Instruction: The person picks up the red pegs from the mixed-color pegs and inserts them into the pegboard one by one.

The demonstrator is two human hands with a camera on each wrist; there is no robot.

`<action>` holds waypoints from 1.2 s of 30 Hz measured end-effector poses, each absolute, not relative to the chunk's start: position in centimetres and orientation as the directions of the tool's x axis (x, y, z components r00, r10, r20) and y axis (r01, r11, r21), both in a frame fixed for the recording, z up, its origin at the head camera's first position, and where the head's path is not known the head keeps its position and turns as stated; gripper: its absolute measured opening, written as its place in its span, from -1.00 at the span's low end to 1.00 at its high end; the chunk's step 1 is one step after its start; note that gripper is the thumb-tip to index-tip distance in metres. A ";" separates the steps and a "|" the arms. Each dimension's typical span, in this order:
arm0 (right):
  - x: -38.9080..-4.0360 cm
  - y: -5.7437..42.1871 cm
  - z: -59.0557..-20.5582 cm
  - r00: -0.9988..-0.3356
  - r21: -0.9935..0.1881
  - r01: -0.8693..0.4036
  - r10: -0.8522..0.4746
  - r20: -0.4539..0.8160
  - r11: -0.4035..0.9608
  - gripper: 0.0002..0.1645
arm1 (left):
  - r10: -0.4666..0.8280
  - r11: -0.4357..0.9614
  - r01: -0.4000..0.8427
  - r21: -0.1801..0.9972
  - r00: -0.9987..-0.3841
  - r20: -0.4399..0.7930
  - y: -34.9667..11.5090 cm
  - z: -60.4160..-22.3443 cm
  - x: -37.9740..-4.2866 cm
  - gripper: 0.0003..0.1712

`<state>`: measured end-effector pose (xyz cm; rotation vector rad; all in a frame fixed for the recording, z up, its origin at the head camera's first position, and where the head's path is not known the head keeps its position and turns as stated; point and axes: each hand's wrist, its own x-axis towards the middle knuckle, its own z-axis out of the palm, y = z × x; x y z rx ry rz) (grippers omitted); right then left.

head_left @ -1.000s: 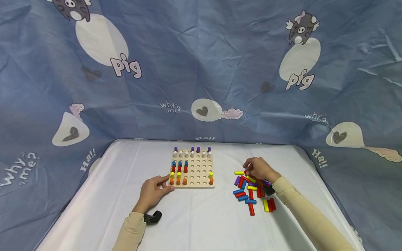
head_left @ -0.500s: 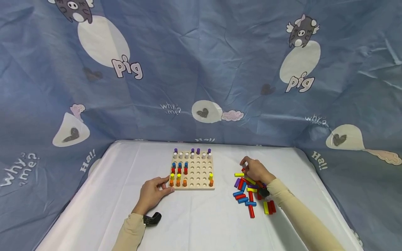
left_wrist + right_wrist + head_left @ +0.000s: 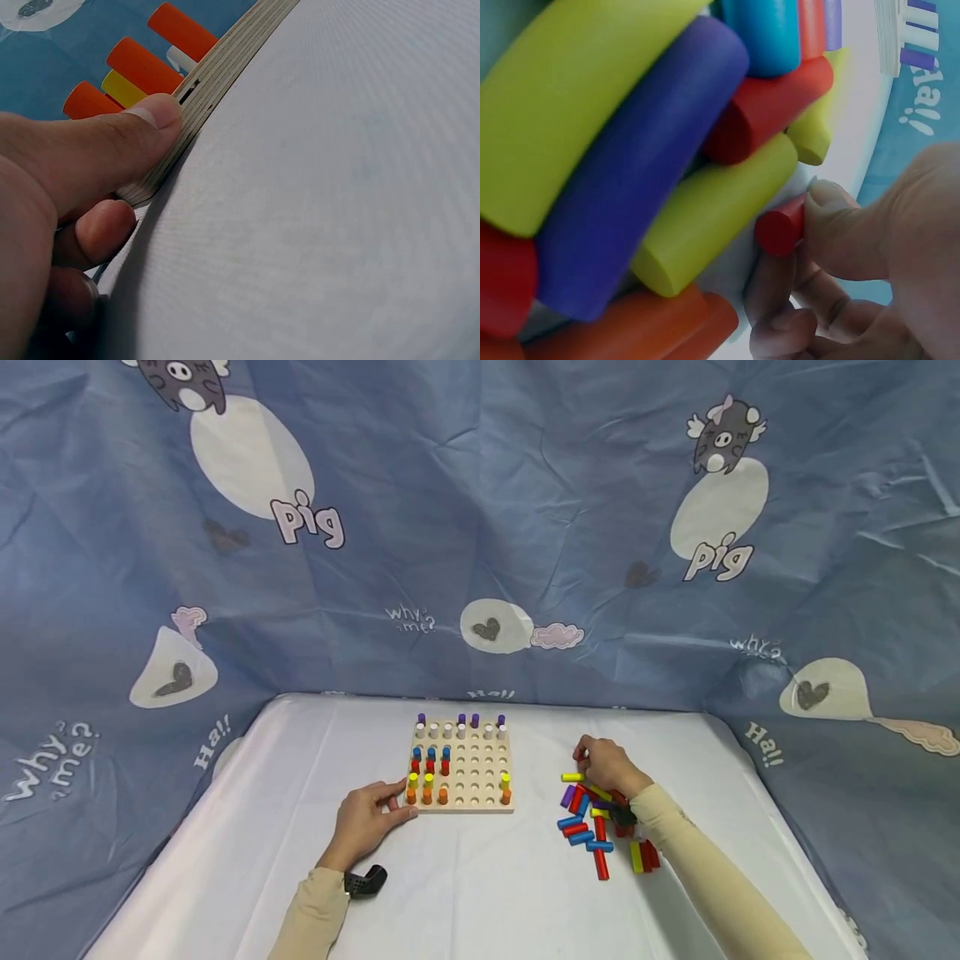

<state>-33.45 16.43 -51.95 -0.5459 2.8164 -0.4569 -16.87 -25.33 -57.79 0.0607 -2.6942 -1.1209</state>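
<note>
A wooden pegboard (image 3: 467, 812) stands on the table with purple, white, blue, red, yellow and orange pegs upright in its holes. At its near left corner, my left hand (image 3: 363, 822) grips the board; in the left wrist view the thumb (image 3: 154, 120) presses the board's layered edge (image 3: 232, 64) below the orange pegs (image 3: 142, 64). To the right, my right hand (image 3: 611, 766) is at the far side of a heap of loose pegs. In the right wrist view it pinches a red peg (image 3: 780, 231) between thumb and fingers, beside a yellow peg (image 3: 716, 217).
Loose red, blue, yellow and purple pegs lie piled right of the board, among them a blue peg (image 3: 599, 846) and a purple peg (image 3: 568, 796). The table's white cloth (image 3: 480, 885) meets a blue printed curtain (image 3: 480, 527) behind and at both sides.
My right hand has shifted slightly left at the heap's far edge, with the red peg at its fingertips. My left hand stays on the board's corner.
</note>
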 end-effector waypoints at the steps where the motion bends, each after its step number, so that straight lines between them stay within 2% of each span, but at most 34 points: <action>1: -33.5 16.5 -52.0 -0.903 -0.350 -0.321 -0.396 -0.166 0.880 -0.84 | -0.122 0.706 0.050 0.707 -0.974 0.190 -25.4 -57.7 -16.9 -0.35; 8: -34.2 17.7 -52.3 -0.909 -0.492 -0.272 -0.388 -0.152 0.827 -0.86 | -0.109 0.701 0.048 0.712 -0.979 0.173 -25.4 -57.6 -16.7 -0.35; 16: -34.9 18.9 -52.4 -0.909 -0.560 -0.218 -0.375 -0.180 0.799 -0.83 | -0.111 0.710 0.026 0.704 -0.983 0.149 -25.5 -57.5 -16.8 -0.34; 20: -35.0 18.9 -52.0 -0.920 -0.584 -0.209 -0.361 -0.155 0.784 -0.88 | -0.114 0.704 0.016 0.710 -0.984 0.136 -25.4 -57.4 -16.8 -0.33; 26: -34.8 18.8 -51.5 -0.952 -0.596 -0.260 -0.305 0.026 0.760 -0.84 | -0.121 0.700 0.009 0.714 -0.984 0.132 -25.3 -57.5 -16.7 -0.33; 30: -34.8 18.3 -51.2 -0.951 -0.615 -0.306 -0.270 0.154 0.727 -0.85 | -0.119 0.705 0.016 0.709 -0.983 0.141 -25.4 -57.6 -16.8 -0.33; 36: -34.2 16.5 -50.7 -0.933 -0.674 -0.355 -0.289 0.214 0.647 -0.91 | -0.123 0.706 0.024 0.708 -0.980 0.156 -25.4 -57.6 -17.0 -0.34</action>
